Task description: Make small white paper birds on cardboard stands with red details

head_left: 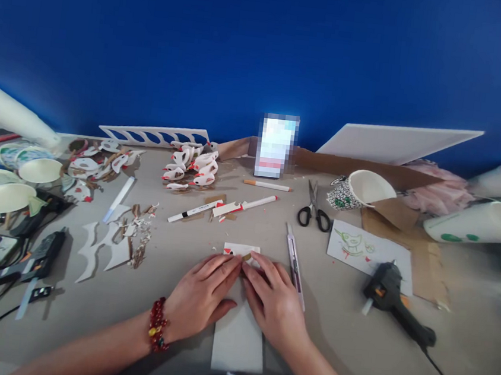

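In front of me a white strip of card [238, 347] lies flat on the table, with small red marks at its far end. My left hand [206, 287] and my right hand [274, 303] meet over that end, their fingers closed and fingertips together. A small brown piece of cardboard [247, 257] shows between the fingertips, and both hands seem to hold it; most of it is hidden. Close beside my right hand lies a pale craft knife [295, 261]. Beyond the hands are a red marker [260, 203] and a black marker [194, 210].
Black-handled scissors [314, 209] and a glue gun [389, 294] lie to the right, near a paper with a green bird drawing [347, 239]. Cut-out white birds [190, 166] stand at the back. White scraps [107, 247], paper cups [5, 197] and another glue gun [46, 252] lie left.
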